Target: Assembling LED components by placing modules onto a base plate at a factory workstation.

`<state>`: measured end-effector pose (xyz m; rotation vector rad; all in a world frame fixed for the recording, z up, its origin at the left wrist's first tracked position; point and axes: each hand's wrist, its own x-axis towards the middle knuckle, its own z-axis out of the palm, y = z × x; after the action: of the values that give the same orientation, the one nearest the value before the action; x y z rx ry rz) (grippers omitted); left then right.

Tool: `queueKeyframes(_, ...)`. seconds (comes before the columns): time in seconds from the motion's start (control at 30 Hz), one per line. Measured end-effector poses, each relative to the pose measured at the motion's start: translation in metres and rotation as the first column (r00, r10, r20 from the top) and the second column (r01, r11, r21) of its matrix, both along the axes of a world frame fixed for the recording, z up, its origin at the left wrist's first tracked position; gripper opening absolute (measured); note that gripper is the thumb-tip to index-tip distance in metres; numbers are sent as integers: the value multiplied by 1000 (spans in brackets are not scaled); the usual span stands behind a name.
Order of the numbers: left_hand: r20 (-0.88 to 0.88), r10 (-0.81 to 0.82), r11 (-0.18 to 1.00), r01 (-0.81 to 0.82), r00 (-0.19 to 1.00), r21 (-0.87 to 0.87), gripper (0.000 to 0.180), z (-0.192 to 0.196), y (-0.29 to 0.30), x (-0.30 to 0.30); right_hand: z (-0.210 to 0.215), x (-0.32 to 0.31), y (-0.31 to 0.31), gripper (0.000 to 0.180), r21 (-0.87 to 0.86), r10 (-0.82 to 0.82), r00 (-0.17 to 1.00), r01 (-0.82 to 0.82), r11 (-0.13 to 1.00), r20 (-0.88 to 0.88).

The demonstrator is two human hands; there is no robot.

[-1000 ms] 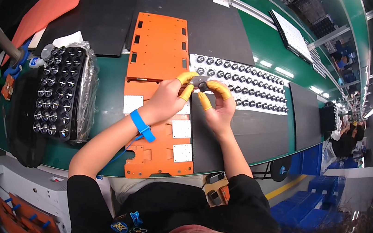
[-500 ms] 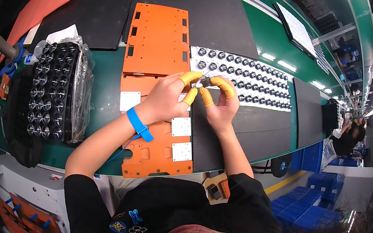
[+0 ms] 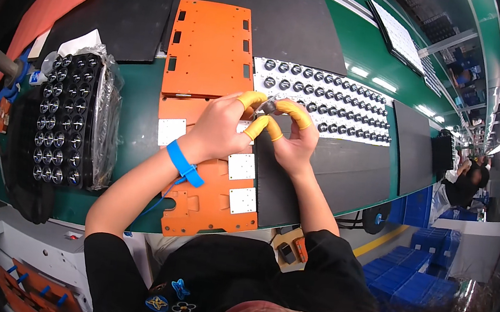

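Note:
Between my two hands is a small dark round part [image 3: 266, 107] with a shiny face, partly covered by the fingers. My left hand [image 3: 223, 129], with yellow finger cots and a blue wrist strap [image 3: 185, 163], pinches it from the left. My right hand [image 3: 295, 141], also in yellow finger cots, grips it from the right. Both are raised over the lower orange fixture plate [image 3: 194, 205], which carries white square plates [image 3: 242, 167]. Just beyond my right hand lies a white panel [image 3: 333, 85] bearing rows of black round parts [image 3: 298, 87].
A black tray [image 3: 86, 129] of shiny round parts, edged with clear plastic, stands at the left. An upright-looking orange plate [image 3: 210, 51] sits beyond my hands. Black mats [image 3: 335, 173] cover parts of the green table [image 3: 138, 123]. Blue crates [image 3: 411, 269] are at the lower right.
The fingertips of both hands have drawn closer together around the small part, which has turned to show a shinier side. The whole view has shifted slightly.

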<state>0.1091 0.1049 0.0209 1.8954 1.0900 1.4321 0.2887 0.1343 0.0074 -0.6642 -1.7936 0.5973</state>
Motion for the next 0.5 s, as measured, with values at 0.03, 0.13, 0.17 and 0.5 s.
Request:
queueKeyframes(0.03,0,-2,1000,2,1000,0,33,0,0,-1,1,0,-1,37,-7,36,999,-36,999,24)
queueKeyframes(0.13,-23,5,1000,-5,1000,-9,31,-1,-2,-1,1,1,-1,36,-6,21,999,-21,1000,42)
queueKeyframes(0.17,-23,6,1000,-6,1000,0,31,-2,-1,-1,1,1,-1,36,-6,20,999,-20,1000,41)
queueKeyframes(0.5,97,-42,981,59,994,-185,26,0,-4,-1,6,-1,3,54,-30,29,1000,-29,999,1)
